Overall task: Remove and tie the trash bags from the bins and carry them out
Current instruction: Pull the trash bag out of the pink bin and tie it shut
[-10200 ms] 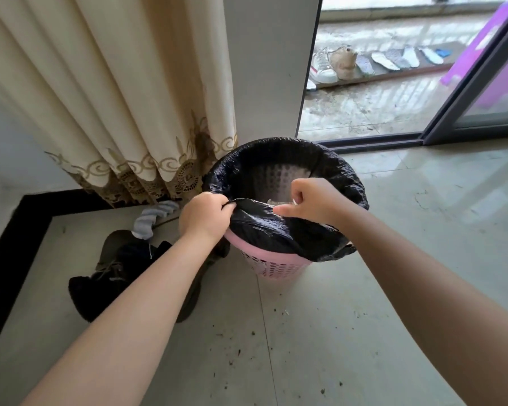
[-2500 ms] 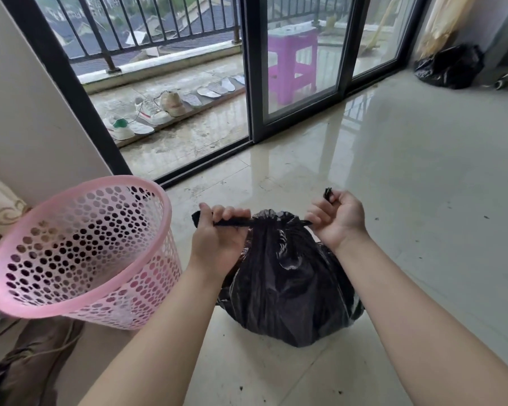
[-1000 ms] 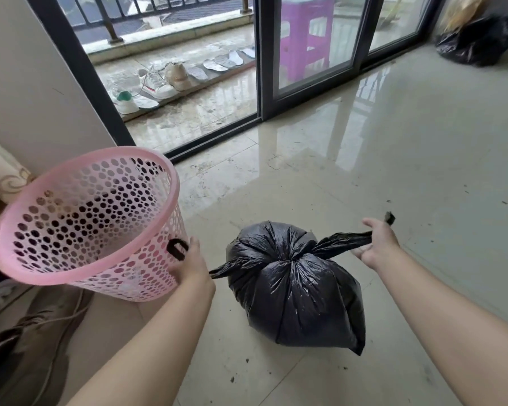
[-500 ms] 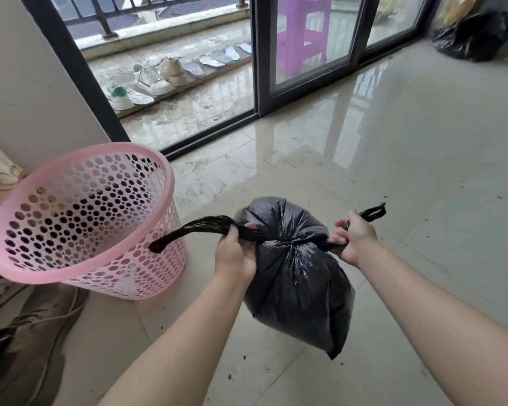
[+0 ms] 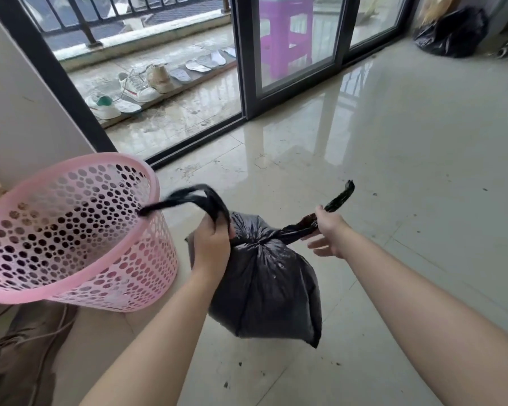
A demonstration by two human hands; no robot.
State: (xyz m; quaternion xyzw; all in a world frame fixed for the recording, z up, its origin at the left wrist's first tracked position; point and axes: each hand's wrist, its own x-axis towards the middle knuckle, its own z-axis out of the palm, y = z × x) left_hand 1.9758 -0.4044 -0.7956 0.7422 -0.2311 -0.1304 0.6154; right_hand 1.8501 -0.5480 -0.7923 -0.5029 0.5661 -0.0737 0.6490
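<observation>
Gripping the looped left tail of the black trash bag (image 5: pixel 264 282), the left hand (image 5: pixel 211 247) is curled tight beside the knot. Right of it, the right hand (image 5: pixel 329 230) holds the other tail between thumb and loosely spread fingers. Hanging upright below both hands, the bag sits right of the pink bin (image 5: pixel 71 230).

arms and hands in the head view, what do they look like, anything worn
Both forearms are bare as far as the frame shows: no sleeves, watch or bracelet. The left hand and right hand wear no gloves, and no rings show. Fingernails are mostly hidden.
</observation>
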